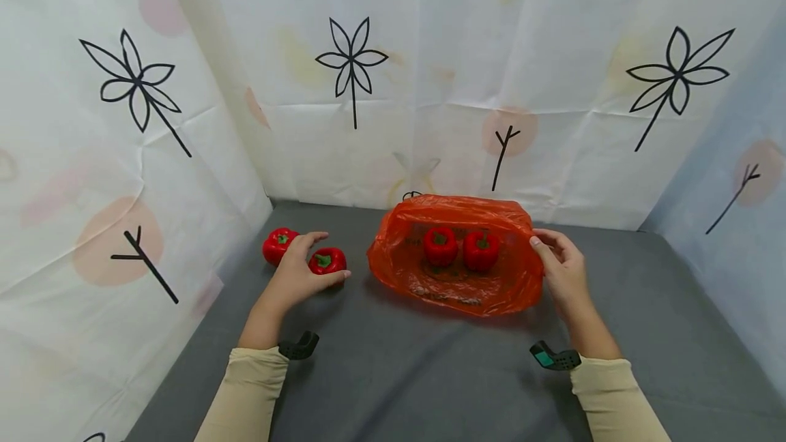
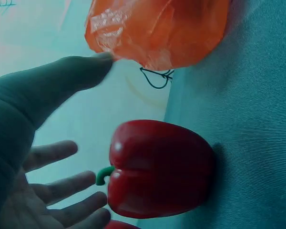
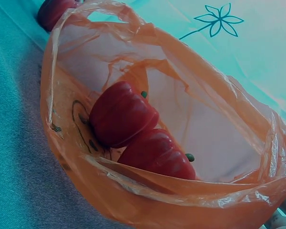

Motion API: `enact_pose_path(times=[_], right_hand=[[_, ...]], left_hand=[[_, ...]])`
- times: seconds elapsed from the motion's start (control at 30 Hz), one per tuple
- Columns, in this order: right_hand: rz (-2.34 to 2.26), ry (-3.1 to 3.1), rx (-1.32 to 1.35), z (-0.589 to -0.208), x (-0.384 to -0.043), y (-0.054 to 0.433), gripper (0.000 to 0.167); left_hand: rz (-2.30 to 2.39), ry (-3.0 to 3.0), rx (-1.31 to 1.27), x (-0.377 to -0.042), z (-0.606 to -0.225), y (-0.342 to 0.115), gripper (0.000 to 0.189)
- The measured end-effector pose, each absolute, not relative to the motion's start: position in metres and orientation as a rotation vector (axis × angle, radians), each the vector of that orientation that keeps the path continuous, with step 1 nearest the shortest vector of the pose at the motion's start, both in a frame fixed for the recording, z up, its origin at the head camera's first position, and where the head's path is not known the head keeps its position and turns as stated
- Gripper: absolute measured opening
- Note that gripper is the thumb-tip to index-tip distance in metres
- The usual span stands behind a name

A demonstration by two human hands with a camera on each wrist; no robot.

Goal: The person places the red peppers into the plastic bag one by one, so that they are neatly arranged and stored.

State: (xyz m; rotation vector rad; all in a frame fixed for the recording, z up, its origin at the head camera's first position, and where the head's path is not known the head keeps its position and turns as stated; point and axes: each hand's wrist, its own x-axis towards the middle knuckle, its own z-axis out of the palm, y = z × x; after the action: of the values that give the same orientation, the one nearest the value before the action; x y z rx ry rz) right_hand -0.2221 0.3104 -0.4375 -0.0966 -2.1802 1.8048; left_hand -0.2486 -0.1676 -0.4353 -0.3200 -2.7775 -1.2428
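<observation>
My left hand point(image 1: 296, 281) reaches around a red bell pepper point(image 1: 332, 260) with thumb and fingers spread. In the left wrist view, the fingers point(image 2: 71, 188) are apart from this pepper point(image 2: 162, 169), beside its green stem. A second red bell pepper point(image 1: 278, 245) sits just behind and left of that hand. My right hand point(image 1: 568, 271) pinches the right edge of an orange plastic bag point(image 1: 387, 261), whose mouth gapes wide. Inside the bag, two red bell peppers point(image 3: 124, 114) lean together, stems up and tilted, as the right wrist view shows.
A grey cloth point(image 1: 405, 380) covers the table. White patterned sheets point(image 1: 424, 74) stand as walls at the back and both sides. Dark bands point(image 1: 299, 346) sit at both wrists.
</observation>
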Motion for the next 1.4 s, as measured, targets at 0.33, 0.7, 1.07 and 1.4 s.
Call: enact_pose_path(times=[0.33, 0.7, 1.07, 1.4], right_hand=[[1.84, -2.151, -0.041, -0.438, -0.221, 0.312, 0.042], [1.819, -2.186, -0.064, -0.439, -0.222, 0.312, 0.043], [1.786, -2.201, -0.025, -0.44, -0.223, 0.311, 0.043], [1.789, -2.188, -0.062, -0.44, -0.224, 0.312, 0.043]], left_hand=[[-1.278, -2.858, -0.263, -0.257, -0.445, -0.178, 0.098], [-1.482, -2.873, -0.179, -0.264, -0.467, -0.185, 0.106], [-1.459, -2.861, -0.151, -0.268, -0.474, -0.186, 0.091], [-1.459, -2.802, -0.229, -0.26, -0.454, -0.178, 0.089]])
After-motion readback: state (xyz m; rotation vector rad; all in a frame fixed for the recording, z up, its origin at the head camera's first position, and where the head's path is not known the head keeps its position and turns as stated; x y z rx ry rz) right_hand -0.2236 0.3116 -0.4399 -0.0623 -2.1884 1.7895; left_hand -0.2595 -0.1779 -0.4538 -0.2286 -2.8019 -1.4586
